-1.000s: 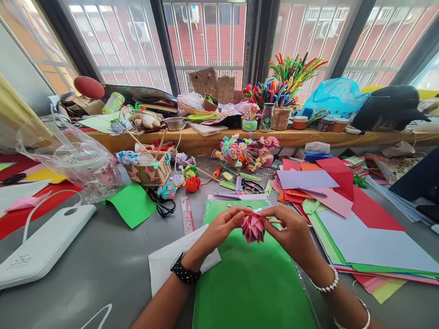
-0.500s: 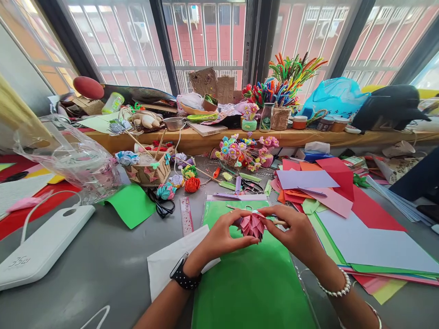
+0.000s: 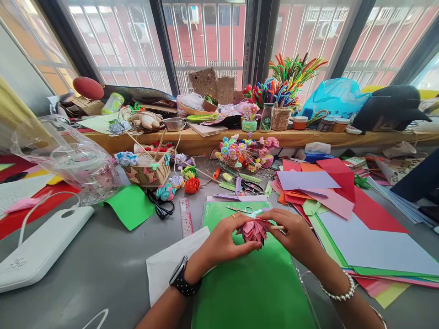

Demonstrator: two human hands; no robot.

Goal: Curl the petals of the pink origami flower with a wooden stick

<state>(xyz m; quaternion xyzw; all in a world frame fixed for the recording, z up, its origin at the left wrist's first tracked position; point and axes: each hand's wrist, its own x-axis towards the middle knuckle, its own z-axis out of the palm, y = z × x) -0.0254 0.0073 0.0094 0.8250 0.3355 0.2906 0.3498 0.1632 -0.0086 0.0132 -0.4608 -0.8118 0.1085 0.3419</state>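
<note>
Desk [image 3: 113,260] bearing green folder [image 3: 250,292] | flower [image 3: 254,231] hanging above folder | left hand [image 3: 219,242] gripping flower, thumb now bracing lower edge, was higher | right hand [image 3: 291,227] pinching upper right, stick [image 3: 277,227] protruding | likely steadying it

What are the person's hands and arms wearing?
The left hand has a thin gold-coloured ring. On that wrist is a smartwatch with a black band dotted white. The right hand has a silvery beaded bracelet at its wrist, and a smooth silvery bangle higher up. No sleeves show.
</note>
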